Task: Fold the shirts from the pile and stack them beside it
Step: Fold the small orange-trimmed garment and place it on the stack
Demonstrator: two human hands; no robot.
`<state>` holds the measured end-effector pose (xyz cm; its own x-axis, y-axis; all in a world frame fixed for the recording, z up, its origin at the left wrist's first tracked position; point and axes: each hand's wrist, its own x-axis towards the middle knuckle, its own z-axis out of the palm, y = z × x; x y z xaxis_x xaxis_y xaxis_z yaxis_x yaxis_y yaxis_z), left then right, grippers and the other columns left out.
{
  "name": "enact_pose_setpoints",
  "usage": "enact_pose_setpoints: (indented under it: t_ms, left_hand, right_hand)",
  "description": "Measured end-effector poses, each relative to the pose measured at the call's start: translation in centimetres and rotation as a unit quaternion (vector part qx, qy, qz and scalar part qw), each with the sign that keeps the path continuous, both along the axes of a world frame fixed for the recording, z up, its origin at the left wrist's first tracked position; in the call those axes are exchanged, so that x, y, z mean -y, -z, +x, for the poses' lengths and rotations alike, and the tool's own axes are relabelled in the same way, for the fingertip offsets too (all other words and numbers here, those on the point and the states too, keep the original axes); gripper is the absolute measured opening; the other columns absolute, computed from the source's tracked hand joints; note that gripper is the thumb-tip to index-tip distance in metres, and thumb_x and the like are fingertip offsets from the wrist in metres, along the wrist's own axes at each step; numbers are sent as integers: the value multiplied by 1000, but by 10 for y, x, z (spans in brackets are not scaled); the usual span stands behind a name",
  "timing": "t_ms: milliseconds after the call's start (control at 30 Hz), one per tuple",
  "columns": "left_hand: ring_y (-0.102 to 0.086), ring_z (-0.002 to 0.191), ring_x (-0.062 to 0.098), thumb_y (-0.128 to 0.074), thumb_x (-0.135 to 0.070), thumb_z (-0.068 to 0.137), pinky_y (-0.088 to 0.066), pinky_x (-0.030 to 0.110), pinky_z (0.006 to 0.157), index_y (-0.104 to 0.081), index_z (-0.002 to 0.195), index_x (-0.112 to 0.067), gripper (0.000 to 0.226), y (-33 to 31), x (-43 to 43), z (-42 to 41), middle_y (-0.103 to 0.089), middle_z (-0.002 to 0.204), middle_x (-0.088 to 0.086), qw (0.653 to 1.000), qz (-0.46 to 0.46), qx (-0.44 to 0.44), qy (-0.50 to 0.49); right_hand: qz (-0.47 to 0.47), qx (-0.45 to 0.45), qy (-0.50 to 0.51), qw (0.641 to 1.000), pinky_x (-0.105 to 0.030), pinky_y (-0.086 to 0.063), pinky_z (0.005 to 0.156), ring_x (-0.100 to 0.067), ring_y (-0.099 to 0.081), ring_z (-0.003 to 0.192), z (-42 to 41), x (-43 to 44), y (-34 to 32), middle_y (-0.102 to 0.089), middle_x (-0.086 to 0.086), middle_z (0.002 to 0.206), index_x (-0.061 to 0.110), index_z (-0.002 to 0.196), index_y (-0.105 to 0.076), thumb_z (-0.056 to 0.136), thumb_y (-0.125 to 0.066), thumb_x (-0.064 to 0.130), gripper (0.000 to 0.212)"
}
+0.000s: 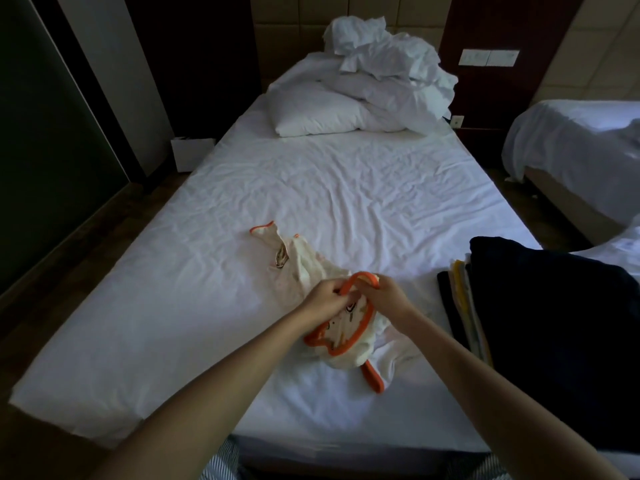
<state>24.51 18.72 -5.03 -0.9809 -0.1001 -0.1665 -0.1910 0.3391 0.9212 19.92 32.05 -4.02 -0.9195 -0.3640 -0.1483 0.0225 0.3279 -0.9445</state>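
Note:
A small cream shirt with orange trim (304, 268) lies crumpled on the white bed sheet (173, 289), near the front middle. My left hand (323, 299) and my right hand (389, 296) both pinch its orange-edged neck opening, held a little above the sheet. One orange-cuffed sleeve points away at the far left, another lies toward me. To the right stands a stack of folded clothes (464, 306), with a dark navy garment (554, 323) on top.
White pillows (322, 109) and a rumpled duvet (391, 60) are heaped at the head of the bed. A second bed (571, 140) stands at the right. A white box (190, 154) sits on the floor at the left. Dark floor borders the bed.

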Motion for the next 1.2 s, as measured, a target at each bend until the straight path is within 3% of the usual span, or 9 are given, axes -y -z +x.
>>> enact_pose_setpoints:
  t_ms: [233,433,567,667,733,867,933,1033,1200]
  left_hand:
    - [-62,74,22,-56,-23,89,-48,28,66,-66,80,-17,15,-91,7,-30,-65,77,5,976,164,12,-144]
    - [-67,88,15,-54,-29,95,-51,27,84,-70,91,-13,22,-132,16,-19,-71,89,3,997,44,-11,55]
    - [-69,93,16,-50,-31,97,-54,28,86,-69,98,-14,26,-149,27,-13,-72,98,7,986,24,13,161]
    - [-63,75,2,-54,-28,96,-46,16,72,-68,81,-20,22,-154,36,-9,-69,77,-10,982,14,-3,187]
    - [-56,70,3,-62,-31,90,-42,16,67,-64,76,-24,16,-148,46,-11,-61,72,-12,969,-134,1,209]
    - [-63,94,23,-57,-38,89,-48,29,78,-64,105,-17,28,-109,74,-17,-67,101,5,848,-503,73,148]
    - [-63,90,22,-51,-40,93,-45,28,79,-67,103,-12,33,-94,91,-15,-66,94,6,899,-427,59,76]
    - [-54,71,13,-57,-24,93,-42,26,72,-70,84,-7,23,-107,105,-12,-60,75,2,987,-159,1,-18]
    - [-49,56,3,-49,1,90,-39,24,59,-58,68,-20,32,-186,112,-22,-55,60,-8,980,-70,-153,-104]
  right_hand:
    - [-162,6,-7,987,-14,-52,70,-14,-59,104,-4,4,-59,-53,-1,124,23,140,-35,92,-59,23,54]
    - [-43,-223,-98,969,-24,-22,108,-6,-18,137,-20,-8,-93,-13,17,147,39,141,-11,84,-69,20,83]
    - [64,-190,-250,947,-21,-37,101,-2,-44,122,-35,-15,-129,-49,11,132,41,126,-41,83,-69,24,54]
    - [124,-143,-277,942,-12,-45,64,-3,-60,71,-33,-6,-139,-65,-1,82,20,86,-57,85,-68,24,12]
    - [233,-208,-273,910,-10,-35,50,-3,-46,53,-34,-2,-140,-50,4,64,15,68,-50,88,-65,30,29]
    - [347,-319,-200,859,-22,-35,55,-10,-47,61,-43,-5,-151,-48,6,66,16,71,-52,89,-60,35,27]
    - [374,-342,-171,845,-27,-36,57,-13,-49,66,-52,-12,-163,-50,6,68,15,80,-56,89,-58,36,23]
    - [392,-346,-166,836,-31,-36,63,-17,-50,75,-66,-22,-179,-49,6,69,16,81,-54,93,-54,31,18]
    - [342,-381,-80,855,-31,-34,68,-23,-52,86,-88,-28,-200,-55,-5,84,10,90,-62,96,-48,23,20]
